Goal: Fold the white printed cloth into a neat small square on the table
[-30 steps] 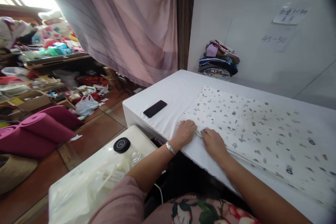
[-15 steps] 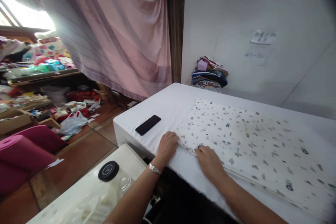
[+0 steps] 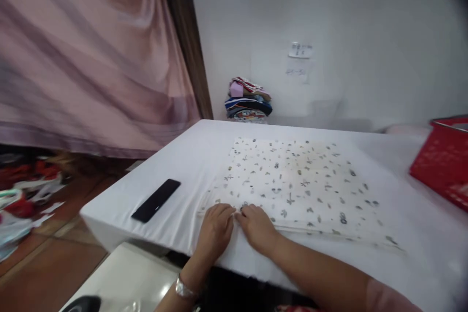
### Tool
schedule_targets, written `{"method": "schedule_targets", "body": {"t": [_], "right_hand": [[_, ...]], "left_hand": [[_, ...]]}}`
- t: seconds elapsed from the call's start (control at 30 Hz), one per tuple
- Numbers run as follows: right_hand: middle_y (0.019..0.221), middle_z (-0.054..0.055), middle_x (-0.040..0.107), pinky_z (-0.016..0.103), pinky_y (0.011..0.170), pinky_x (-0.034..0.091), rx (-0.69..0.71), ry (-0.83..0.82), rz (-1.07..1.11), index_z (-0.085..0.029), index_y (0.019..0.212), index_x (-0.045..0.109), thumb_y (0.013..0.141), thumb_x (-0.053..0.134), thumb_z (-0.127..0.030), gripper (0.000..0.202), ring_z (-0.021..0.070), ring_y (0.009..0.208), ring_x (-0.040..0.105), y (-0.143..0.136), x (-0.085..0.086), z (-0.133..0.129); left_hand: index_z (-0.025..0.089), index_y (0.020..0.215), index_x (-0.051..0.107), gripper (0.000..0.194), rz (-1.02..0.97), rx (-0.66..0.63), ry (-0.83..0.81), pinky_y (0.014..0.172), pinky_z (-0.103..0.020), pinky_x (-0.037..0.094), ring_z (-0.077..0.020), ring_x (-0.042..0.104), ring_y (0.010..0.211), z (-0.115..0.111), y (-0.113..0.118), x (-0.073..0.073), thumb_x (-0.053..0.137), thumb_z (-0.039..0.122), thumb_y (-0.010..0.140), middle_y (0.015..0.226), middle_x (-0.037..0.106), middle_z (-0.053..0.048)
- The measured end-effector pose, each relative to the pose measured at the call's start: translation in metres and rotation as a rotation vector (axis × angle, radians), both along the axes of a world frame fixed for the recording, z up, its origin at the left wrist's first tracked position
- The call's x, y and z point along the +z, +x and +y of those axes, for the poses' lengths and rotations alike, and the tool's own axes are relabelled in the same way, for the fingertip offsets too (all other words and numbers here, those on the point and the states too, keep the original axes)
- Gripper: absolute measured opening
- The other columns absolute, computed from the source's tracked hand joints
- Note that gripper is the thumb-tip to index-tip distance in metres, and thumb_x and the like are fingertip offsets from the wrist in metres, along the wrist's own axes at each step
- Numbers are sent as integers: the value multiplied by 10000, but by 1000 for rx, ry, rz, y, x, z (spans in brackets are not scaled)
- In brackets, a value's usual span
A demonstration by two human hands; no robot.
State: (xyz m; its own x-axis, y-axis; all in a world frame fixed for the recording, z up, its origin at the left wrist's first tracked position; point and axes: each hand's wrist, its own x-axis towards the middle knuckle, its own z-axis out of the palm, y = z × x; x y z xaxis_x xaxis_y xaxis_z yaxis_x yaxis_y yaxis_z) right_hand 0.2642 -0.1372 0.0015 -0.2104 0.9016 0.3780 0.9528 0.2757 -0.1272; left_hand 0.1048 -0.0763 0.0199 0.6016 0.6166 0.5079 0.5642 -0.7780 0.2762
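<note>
A folded white cloth [image 3: 310,185] printed with small grey and dark motifs lies flat on the white-covered table [image 3: 204,156]. At its near edge, towards the left corner, my left hand [image 3: 215,229] pinches the fabric; a silver bracelet is on that wrist. Close beside it, my right hand [image 3: 258,228] grips the same edge, with the two hands' thumbs nearly touching. The fingertips are partly hidden against the cloth. To the left of the hands, a black phone [image 3: 156,200] rests on the table.
Folded clothes [image 3: 248,100] are stacked beyond the table's far edge, by the wall. A red bag [image 3: 444,161] stands at the right. A lower white surface [image 3: 127,273] with a black lid [image 3: 83,303] sits at the near left. A pink curtain [image 3: 91,58] hangs at the back left.
My view has turned right, bringing the red bag in. The hands have come closer together at the cloth's near edge, the right one nearer the left.
</note>
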Motion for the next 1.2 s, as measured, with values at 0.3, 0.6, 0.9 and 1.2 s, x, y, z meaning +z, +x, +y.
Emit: {"method": "schedule_targets", "body": {"t": [0.3, 0.6, 0.9, 1.2], "right_hand": [[936, 54, 563, 316, 694, 357, 19, -55, -19, -160, 1011, 565, 869, 502, -189, 159, 198, 867, 460, 8, 10, -3], [1020, 54, 598, 323, 782, 352, -176, -92, -81, -178, 1004, 606, 914, 449, -209, 183, 187, 924, 464, 81, 7, -68], [1200, 117, 580, 395, 952, 360, -688, -15, 125, -166, 1093, 628, 868, 459, -239, 290, 219, 1123, 488, 207, 16, -231], [577, 4, 597, 220, 533, 385, -1181, -220, 692, -148, 782, 649, 848, 462, -351, 284, 124, 542, 525, 257, 27, -244]], "left_hand": [[194, 860, 657, 219, -14, -86, 20, 766, -340, 498, -195, 612, 837, 9, 7, -16, 452, 271, 860, 896, 662, -62], [173, 849, 684, 316, 71, -57, -32, 828, -375, 478, -232, 607, 873, 13, 10, -14, 433, 365, 852, 947, 666, -84], [174, 853, 684, 335, 76, -72, -6, 811, -367, 475, -240, 603, 864, 18, 9, -18, 422, 382, 848, 947, 666, -79], [174, 842, 674, 337, 84, -74, -25, 828, -373, 469, -238, 595, 878, 17, 11, -14, 410, 384, 846, 954, 665, -79]]}}
